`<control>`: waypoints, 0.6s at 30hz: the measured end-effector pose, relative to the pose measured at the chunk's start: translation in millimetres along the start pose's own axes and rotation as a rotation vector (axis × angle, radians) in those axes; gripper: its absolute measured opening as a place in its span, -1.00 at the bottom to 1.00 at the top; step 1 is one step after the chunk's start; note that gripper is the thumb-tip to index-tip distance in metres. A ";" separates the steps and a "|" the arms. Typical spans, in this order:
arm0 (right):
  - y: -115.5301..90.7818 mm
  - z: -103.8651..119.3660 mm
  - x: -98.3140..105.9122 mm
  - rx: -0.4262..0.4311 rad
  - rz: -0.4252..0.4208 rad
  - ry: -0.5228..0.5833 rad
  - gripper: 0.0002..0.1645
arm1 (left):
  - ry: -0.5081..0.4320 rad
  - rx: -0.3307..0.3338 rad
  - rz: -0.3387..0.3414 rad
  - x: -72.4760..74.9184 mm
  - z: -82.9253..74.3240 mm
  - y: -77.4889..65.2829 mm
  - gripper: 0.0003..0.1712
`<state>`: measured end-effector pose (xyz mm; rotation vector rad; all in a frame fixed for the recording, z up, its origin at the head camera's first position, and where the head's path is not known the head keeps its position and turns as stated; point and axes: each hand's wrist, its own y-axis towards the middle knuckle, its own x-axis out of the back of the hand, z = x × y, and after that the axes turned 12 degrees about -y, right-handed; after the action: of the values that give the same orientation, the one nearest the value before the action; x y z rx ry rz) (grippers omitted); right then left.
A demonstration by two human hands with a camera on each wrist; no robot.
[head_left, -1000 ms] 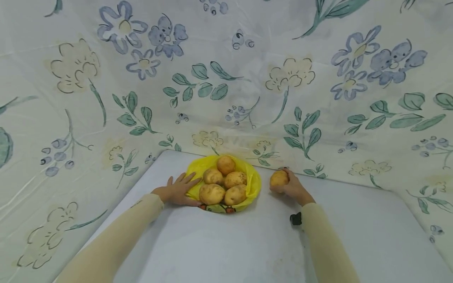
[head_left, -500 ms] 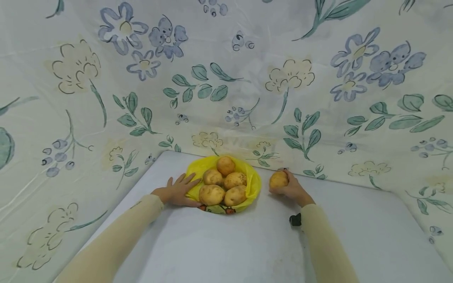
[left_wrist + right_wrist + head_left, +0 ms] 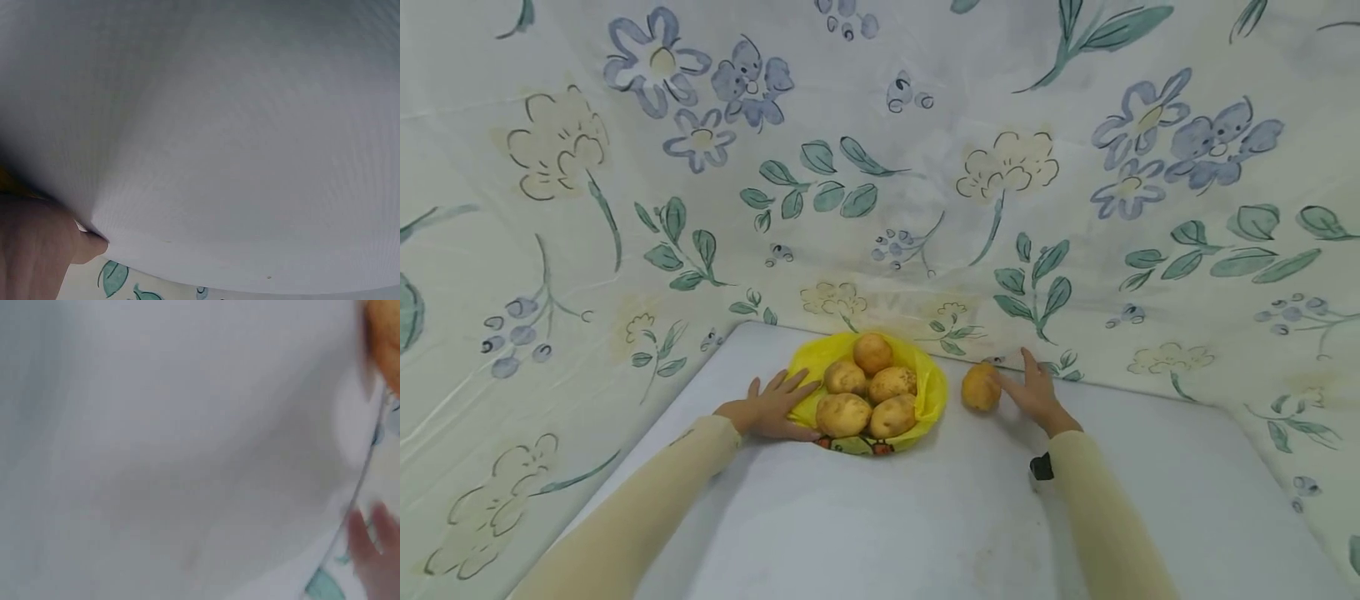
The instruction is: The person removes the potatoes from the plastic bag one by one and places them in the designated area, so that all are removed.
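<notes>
In the head view a yellow plastic bag (image 3: 931,396), its mouth spread wide, holds several potatoes (image 3: 844,414) on the white table. My left hand (image 3: 772,408) lies against the bag's left side with its fingers spread; the left wrist view catches only part of that hand (image 3: 37,244) beside bare tabletop. A single potato (image 3: 981,387) sits on the table to the right of the bag. Just right of it is my right hand (image 3: 1036,395), fingers straight and parted. The right wrist view shows that potato (image 3: 386,340) at the top corner and blurred fingers of the hand (image 3: 381,556) below.
A floral cloth (image 3: 880,167) rises behind the table and along its left side. The white tabletop (image 3: 880,533) stretches toward me, with its far edge close behind the bag and the lone potato. A small black device (image 3: 1042,467) is at my right wrist.
My right hand has let go of the lone potato, opened its fingers and moved slightly right. That potato now rests on the table. The left hand has stayed on the bag.
</notes>
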<state>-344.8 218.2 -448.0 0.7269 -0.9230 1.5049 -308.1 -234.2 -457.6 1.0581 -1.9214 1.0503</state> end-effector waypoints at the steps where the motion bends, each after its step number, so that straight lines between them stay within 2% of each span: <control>1: -1.8 -2.7 3.0 0.024 -0.040 -0.064 0.22 | -0.002 0.003 0.004 0.2 -1.0 -0.8 0.23; 5: -7.7 -14.4 14.4 0.109 -0.157 -0.344 0.11 | -0.007 -0.003 0.004 1.6 -2.3 -1.0 0.22; 8: -10.1 -23.3 21.4 0.136 -0.189 -0.471 0.11 | -0.006 -0.009 -0.002 0.8 -0.3 0.8 0.23; 10: -11.4 -28.3 25.0 0.133 -0.207 -0.507 0.12 | -0.002 -0.017 -0.004 -0.6 1.7 1.9 0.23; 18: -16.4 -39.6 37.1 0.126 -0.240 -0.526 0.10 | -0.002 -0.034 -0.013 -1.5 2.3 1.6 0.21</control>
<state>-331.5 271.3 -433.4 1.3174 -1.0861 1.1833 -309.3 -235.2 -460.4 1.0518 -1.9254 1.0059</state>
